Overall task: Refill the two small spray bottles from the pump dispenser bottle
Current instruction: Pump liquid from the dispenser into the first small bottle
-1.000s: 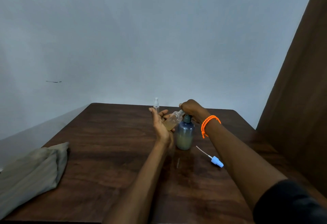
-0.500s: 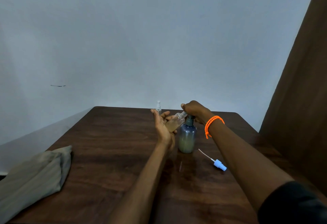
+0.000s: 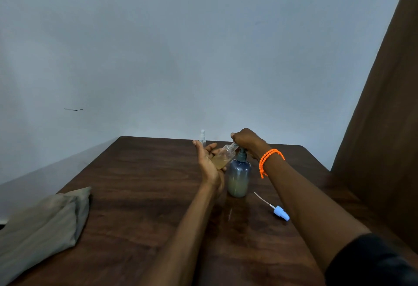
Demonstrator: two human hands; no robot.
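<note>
The blue-tinted pump dispenser bottle (image 3: 239, 177) stands upright mid-table, with pale liquid in its lower part. My right hand (image 3: 247, 139), an orange bead bracelet on its wrist, is curled over the pump head from above. My left hand (image 3: 207, 161) holds a small clear spray bottle (image 3: 222, 156), uncapped and part full of yellowish liquid. The bottle is tilted, with its mouth at the pump nozzle. Its blue spray cap with a white dip tube (image 3: 280, 212) lies on the table right of the dispenser. A second small spray bottle (image 3: 203, 137) stands capped behind my left hand.
The dark wooden table (image 3: 140, 186) meets a pale wall at its far edge. A folded grey-green cloth (image 3: 43, 224) lies at the table's near left corner. A brown curtain (image 3: 384, 127) hangs along the right side.
Both hands and both bottles keep the same pose at the pump. Only my view has tilted a little, so everything sits slightly lower in frame.
</note>
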